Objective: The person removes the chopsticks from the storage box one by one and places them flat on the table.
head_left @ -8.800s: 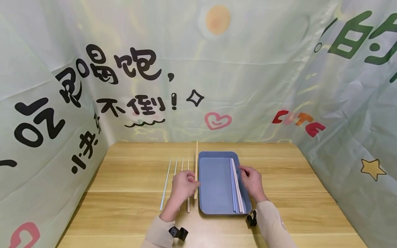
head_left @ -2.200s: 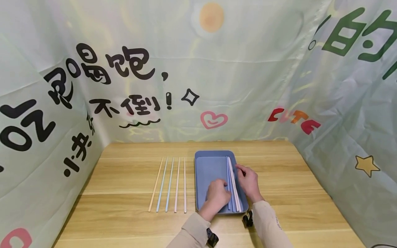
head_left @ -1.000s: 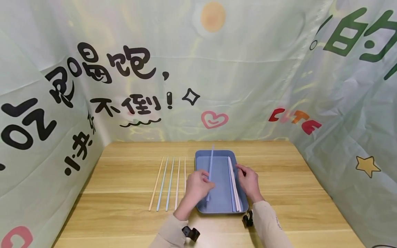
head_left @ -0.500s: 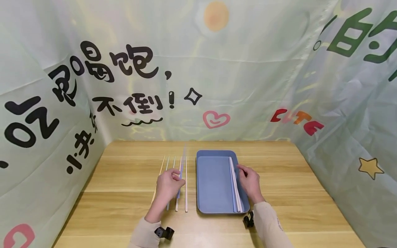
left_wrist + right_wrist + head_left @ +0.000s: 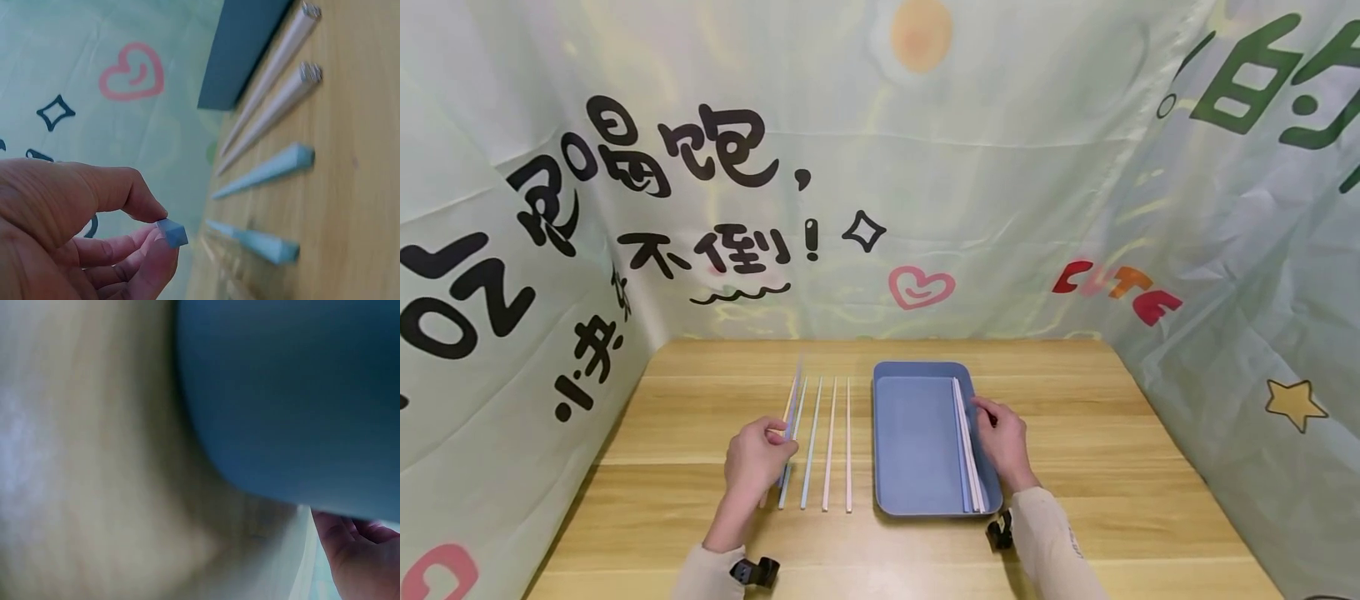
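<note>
Left hand (image 5: 756, 457) pinches a blue stick (image 5: 792, 408) between thumb and fingertips, just above the row of sticks (image 5: 827, 442) on the wooden table (image 5: 1112, 467). Right hand (image 5: 1003, 442), fingers curled, rests on the blue tray (image 5: 917, 442) edge beside its sticks (image 5: 966, 442).

wooden table (image 5: 1075, 433): grained, matt | blue plastic tray (image 5: 917, 442): smooth, matt | pastel plastic chopsticks (image 5: 829, 442): smooth | printed cloth backdrop (image 5: 1000, 167): wrinkled, faintly glossy
</note>
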`<state>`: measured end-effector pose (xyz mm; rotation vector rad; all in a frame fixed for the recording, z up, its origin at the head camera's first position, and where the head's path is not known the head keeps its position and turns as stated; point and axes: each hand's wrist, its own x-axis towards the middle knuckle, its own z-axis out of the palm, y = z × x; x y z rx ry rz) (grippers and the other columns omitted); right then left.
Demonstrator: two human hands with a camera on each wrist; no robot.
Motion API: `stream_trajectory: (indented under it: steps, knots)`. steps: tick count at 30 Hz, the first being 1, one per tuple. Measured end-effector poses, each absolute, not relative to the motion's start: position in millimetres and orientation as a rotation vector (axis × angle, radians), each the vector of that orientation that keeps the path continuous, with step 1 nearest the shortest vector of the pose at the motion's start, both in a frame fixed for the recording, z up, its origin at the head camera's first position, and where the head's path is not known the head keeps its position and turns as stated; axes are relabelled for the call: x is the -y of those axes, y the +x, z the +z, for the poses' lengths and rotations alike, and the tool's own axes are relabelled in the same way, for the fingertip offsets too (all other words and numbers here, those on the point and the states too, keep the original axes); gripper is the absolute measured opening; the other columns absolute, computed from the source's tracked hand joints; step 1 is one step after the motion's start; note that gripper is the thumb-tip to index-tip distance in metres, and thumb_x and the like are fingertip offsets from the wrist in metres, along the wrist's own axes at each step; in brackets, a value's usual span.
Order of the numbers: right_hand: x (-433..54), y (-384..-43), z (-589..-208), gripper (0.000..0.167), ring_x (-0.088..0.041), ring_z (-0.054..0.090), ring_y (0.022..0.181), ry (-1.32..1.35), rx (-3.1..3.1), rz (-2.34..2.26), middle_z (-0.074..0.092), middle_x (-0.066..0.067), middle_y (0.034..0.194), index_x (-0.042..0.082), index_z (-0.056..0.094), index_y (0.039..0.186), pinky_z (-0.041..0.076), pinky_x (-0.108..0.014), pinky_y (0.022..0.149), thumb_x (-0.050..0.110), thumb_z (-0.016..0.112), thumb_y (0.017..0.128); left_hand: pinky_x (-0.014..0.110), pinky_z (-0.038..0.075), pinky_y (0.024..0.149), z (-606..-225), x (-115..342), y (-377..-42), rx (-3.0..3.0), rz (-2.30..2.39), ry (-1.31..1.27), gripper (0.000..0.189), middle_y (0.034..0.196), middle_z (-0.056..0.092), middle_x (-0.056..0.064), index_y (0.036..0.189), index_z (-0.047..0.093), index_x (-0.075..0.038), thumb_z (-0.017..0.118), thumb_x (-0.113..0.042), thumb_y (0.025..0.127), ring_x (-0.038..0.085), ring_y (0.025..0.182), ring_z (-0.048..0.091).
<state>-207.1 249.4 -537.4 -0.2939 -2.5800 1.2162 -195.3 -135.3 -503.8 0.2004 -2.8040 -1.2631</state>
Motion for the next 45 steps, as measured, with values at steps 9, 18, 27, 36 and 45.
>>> stream_trajectory:
  steps: [9,18,27,36,45]
  knots:
    - [-247.9,-206.6,-538.3,0.033,-0.024,0.060,0.086,-0.293,2.558,1.205,0.074,-0.022,0.117,0.001,0.072,0.131,0.046,-0.023,0.068,0.008,0.053,0.105,0.031,0.048,0.056,-515.5,165.3,-190.2,2.850,-1.177,0.225,0.032,0.094,0.078,0.012,0.114,0.073,0.001,0.074,-0.014,0.085,0.022,0.073,0.071]
    - [-247.0,-206.1,-537.7,0.033,-0.025,0.062,0.088,-0.294,2.546,1.204,0.074,-0.024,0.122,0.000,0.072,0.131,0.047,-0.023,0.069,0.007,0.053,0.105,0.030,0.044,0.052,-523.2,176.9,-186.9,2.888,-1.135,0.255,0.035,0.095,0.079,0.012,0.117,0.073,0.001,0.072,-0.013,0.084,0.017,0.068,0.066]
    - [-248.7,-206.3,-539.7,0.034,-0.026,0.063,0.091,-0.313,2.556,1.230,0.072,-0.023,0.127,0.001,0.071,0.134,0.047,-0.022,0.070,0.010,0.052,0.106,0.030,0.043,0.054,-525.9,176.3,-188.0,2.916,-1.088,0.264,0.034,0.097,0.079,0.012,0.114,0.074,0.001,0.073,-0.014,0.084,0.021,0.074,0.069]
    - [-249.5,-208.2,-541.8,0.034,-0.026,0.062,0.087,-0.312,2.559,1.237,0.073,-0.023,0.126,0.002,0.071,0.133,0.047,-0.022,0.067,0.011,0.052,0.106,0.031,0.041,0.054,-528.7,176.4,-189.1,2.931,-1.065,0.282,0.032,0.097,0.077,0.011,0.112,0.075,-0.001,0.075,-0.016,0.084,0.021,0.073,0.066]
    - [-249.6,-209.5,-542.5,0.034,-0.026,0.064,0.091,-0.315,2.558,1.240,0.073,-0.022,0.127,0.002,0.071,0.133,0.048,-0.023,0.070,0.010,0.052,0.107,0.030,0.039,0.051,-527.6,175.3,-188.1,2.939,-1.049,0.277,0.034,0.092,0.075,0.011,0.115,0.074,0.000,0.073,-0.017,0.085,0.018,0.062,0.057]
